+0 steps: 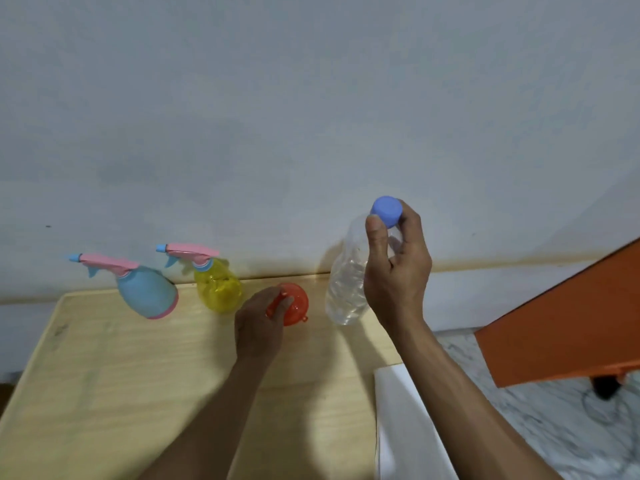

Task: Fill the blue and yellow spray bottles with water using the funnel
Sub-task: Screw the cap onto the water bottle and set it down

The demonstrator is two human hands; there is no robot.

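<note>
On the far side of the wooden table [104,375] stand a blue spray bottle [149,292] and, to its right, a yellow spray bottle [218,289], both with pink trigger heads screwed on. An orange funnel [294,304] lies on its side beside the yellow bottle, and my left hand [258,327] pinches its spout. A clear plastic water bottle [346,282] stands at the table's right. My right hand [398,268] grips its blue cap [387,211] between thumb and fingers.
A pale wall rises right behind the table. A white sheet or board [408,427] lies at the table's right edge. An orange slanted panel [561,323] stands at the right over a marbled floor [571,427].
</note>
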